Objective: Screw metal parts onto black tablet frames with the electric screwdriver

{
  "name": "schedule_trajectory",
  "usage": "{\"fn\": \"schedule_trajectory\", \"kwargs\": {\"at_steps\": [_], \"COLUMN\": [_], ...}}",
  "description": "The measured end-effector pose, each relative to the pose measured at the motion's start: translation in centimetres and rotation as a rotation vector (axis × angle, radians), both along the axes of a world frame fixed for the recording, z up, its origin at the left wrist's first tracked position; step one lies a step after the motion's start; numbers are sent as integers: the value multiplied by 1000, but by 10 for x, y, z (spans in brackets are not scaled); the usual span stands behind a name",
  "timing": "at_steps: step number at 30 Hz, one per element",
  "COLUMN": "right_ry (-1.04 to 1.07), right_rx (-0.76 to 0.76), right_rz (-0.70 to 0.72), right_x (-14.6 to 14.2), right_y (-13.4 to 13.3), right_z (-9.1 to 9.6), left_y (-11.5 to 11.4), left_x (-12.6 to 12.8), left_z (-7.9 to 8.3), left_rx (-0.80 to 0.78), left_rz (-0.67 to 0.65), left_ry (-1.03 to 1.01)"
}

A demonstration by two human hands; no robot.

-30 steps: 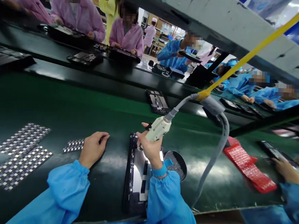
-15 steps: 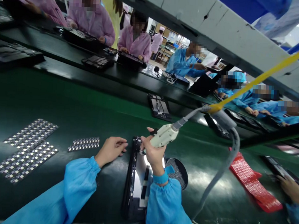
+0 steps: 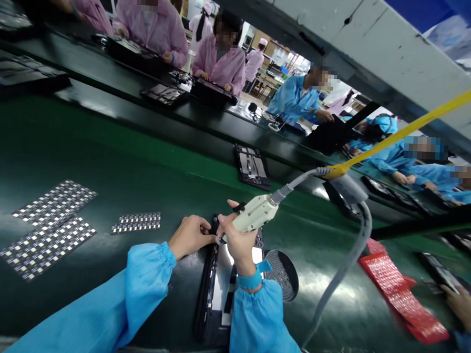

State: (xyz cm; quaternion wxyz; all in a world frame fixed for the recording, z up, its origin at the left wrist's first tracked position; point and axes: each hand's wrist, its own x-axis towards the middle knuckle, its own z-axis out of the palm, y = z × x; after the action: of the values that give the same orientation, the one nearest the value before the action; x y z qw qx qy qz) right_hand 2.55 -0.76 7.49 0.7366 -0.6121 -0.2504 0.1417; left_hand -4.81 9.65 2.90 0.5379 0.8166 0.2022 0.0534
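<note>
My right hand (image 3: 238, 242) grips a cream electric screwdriver (image 3: 255, 213), tip down at the top left corner of a black device chassis (image 3: 216, 291) lying lengthwise on the green belt (image 3: 102, 164). A grey hose (image 3: 343, 261) and yellow cord (image 3: 412, 125) run from the tool. My left hand (image 3: 191, 235) is curled, fingertips pinched at the chassis's top left edge next to the tool tip; what it pinches is too small to make out.
Sheets of small square parts (image 3: 51, 225) and a smaller strip (image 3: 136, 222) lie to the left. A round mesh dish (image 3: 281, 274) sits right of the chassis. A red packet (image 3: 403, 296) and another person's hand (image 3: 465, 307) are at right. Another chassis (image 3: 252, 167) lies farther up the belt. Workers sit across.
My left hand has moved right from beside the small strip to the chassis's top left corner, next to the screwdriver tip. The right hand and tool have stayed over the chassis.
</note>
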Motion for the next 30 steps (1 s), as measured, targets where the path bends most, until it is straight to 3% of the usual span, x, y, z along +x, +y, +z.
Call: {"fn": "schedule_trajectory", "kwargs": {"at_steps": [11, 16, 18, 23, 30], "right_ry": [-37, -87, -99, -89, -94], "right_rx": [-34, -80, -93, -109, -107], "right_rz": [13, 19, 15, 30, 62], "right_x": [-2, -5, -5, -5, -5], "right_y": [0, -1, -2, -3, -5], "right_z": [-2, -2, -3, -5, -9], "left_y": [-1, 5, 8, 13, 13], "left_x": [1, 0, -1, -4, -11], "left_z": [0, -10, -12, -15, -13], "left_rx": [-18, -344, -395, -416, -296], "left_rz": [22, -43, -39, 82, 153], "left_ry": [-6, -13, -6, -124, -161]}}
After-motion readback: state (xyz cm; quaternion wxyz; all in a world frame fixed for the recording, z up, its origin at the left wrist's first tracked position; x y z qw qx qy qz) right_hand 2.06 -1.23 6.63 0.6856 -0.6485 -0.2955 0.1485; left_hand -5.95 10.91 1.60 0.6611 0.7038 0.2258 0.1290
